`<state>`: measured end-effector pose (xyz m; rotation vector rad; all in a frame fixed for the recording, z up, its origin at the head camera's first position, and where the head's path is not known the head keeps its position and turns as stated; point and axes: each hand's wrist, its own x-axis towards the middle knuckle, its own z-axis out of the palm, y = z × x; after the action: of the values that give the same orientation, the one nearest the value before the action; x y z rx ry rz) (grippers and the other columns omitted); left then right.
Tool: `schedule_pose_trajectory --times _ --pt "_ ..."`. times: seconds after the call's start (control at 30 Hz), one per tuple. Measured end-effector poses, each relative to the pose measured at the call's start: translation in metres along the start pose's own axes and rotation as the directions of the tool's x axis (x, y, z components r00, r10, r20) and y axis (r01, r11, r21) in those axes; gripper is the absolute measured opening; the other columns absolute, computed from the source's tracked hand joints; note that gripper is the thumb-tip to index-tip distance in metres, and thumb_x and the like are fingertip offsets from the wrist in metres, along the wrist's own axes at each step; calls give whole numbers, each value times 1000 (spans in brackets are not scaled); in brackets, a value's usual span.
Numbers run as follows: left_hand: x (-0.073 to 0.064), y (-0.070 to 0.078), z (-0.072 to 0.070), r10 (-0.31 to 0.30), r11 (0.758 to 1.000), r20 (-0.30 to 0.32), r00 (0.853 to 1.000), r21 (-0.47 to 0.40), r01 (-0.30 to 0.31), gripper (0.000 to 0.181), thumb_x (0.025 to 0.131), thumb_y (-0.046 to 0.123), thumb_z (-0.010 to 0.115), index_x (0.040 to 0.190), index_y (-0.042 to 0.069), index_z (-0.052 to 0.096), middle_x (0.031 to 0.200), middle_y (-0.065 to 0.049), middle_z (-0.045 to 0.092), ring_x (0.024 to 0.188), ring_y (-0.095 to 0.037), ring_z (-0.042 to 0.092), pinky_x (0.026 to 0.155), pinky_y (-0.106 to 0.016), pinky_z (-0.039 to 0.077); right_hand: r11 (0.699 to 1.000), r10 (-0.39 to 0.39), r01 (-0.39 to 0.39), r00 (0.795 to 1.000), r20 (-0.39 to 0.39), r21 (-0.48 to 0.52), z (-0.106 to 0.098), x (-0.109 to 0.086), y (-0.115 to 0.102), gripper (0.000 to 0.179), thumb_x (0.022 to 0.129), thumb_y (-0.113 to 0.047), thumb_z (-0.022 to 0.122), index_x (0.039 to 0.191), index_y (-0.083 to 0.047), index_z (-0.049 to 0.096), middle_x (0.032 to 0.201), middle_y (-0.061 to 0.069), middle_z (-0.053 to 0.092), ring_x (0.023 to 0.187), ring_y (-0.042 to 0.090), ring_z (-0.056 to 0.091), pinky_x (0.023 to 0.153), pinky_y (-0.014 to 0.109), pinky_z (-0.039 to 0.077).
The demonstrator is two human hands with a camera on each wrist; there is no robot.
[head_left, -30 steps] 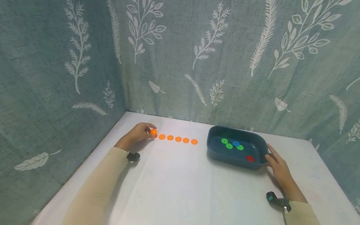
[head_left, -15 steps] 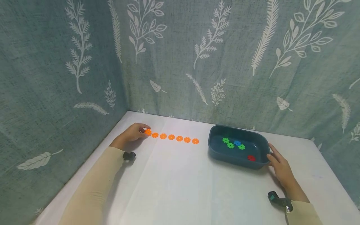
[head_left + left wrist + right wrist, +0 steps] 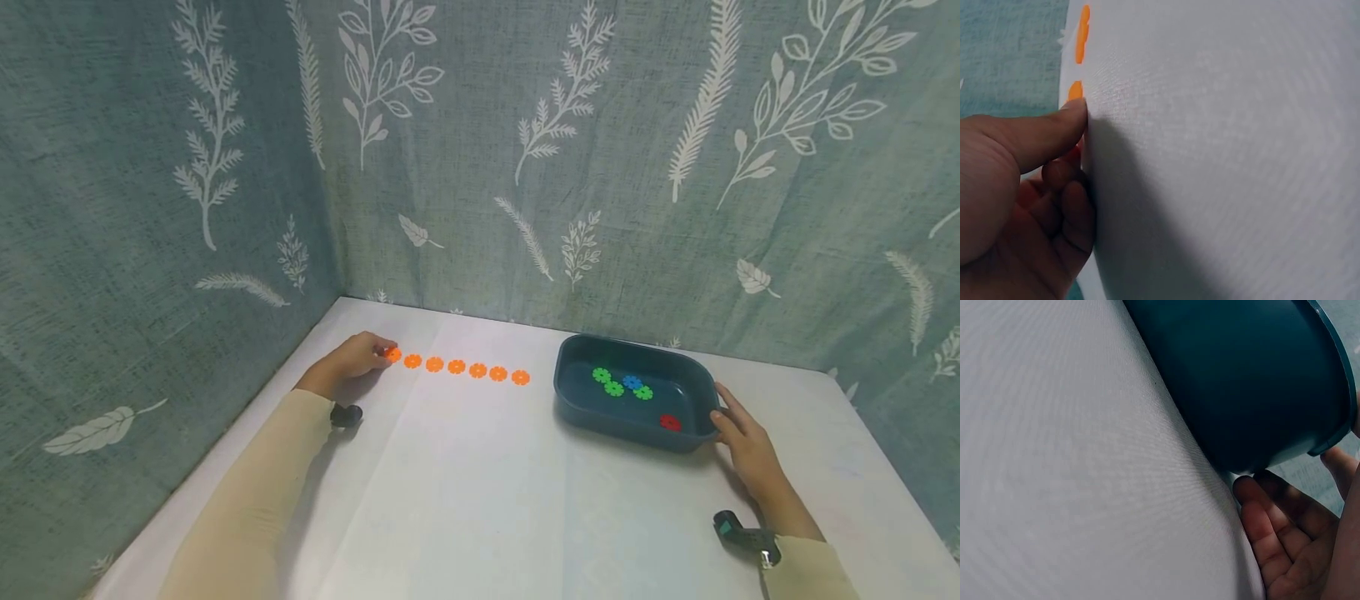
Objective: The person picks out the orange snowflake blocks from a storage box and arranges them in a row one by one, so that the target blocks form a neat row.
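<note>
At the left end of a row on the table, my left hand [image 3: 356,357] pinches a notched orange plastic disc [image 3: 393,355] between thumb and fingers, low at the tabletop. In the left wrist view my thumb [image 3: 1054,134] hides most of that disc. Several more orange discs [image 3: 457,367] lie flat in a line running right from it. On the right, my right hand [image 3: 753,458] holds the end of a dark blue-green plastic tub [image 3: 630,435], thumb at its rim. Inside the tub lie green discs [image 3: 614,388], a blue disc [image 3: 632,382] and a red disc [image 3: 670,423].
A white cloth covers the table [image 3: 465,500]. Patterned green curtains [image 3: 480,167] stand along its back and left sides. The tub sits near the back edge, right of the orange row.
My left hand has set one orange disc down at the row's left end, moved left and lowered another disc to the table beside it. My right hand stays on the tub.
</note>
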<state>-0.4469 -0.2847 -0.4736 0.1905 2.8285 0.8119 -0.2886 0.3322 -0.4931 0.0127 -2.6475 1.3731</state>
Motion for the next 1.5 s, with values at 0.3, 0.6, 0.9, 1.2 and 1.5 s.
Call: schedule_pose_trajectory --times 0.3,0.6,0.9,1.2,1.5 --pt "-4 2 -2 26 999 40 999 44 -28 44 93 9 62 136 1 55 125 -20 59 120 -37 50 104 -50 35 1000 -19 19 1000 -3 4 0 1 2 65 104 -45 35 157 -14 14 147 34 31 127 54 37 93 68 34" --pt "-3 1 -5 50 999 36 998 3 -50 50 92 10 64 139 -1 51 129 -24 56 119 -37 52 102 -51 37 1000 -9 9 1000 -8 4 0 1 2 64 104 -46 36 157 -17 14 148 33 29 127 53 37 93 66 35" --pt "0 26 -6 48 997 -91 995 -58 -53 46 92 28 66 134 9 59 116 -13 57 92 -27 52 78 -41 46 1000 -7 7 1000 -1 3 1 2 6 66 104 -47 36 157 -16 14 147 34 31 123 52 42 92 68 35" --pt "7 135 10 378 926 -25 925 0 -378 35 92 32 68 124 16 67 102 0 63 86 -20 57 72 -36 49 1000 -7 7 1000 0 14 -1 4 6 65 104 -47 36 157 -17 13 146 34 32 124 52 41 94 69 33" --pt "8 232 46 627 770 129 768 45 -636 33 92 31 68 122 18 68 97 8 65 77 -12 60 68 -29 49 1000 22 -22 1000 6 -18 -1 4 9 66 104 -50 33 158 -18 13 147 33 31 122 52 43 95 68 33"
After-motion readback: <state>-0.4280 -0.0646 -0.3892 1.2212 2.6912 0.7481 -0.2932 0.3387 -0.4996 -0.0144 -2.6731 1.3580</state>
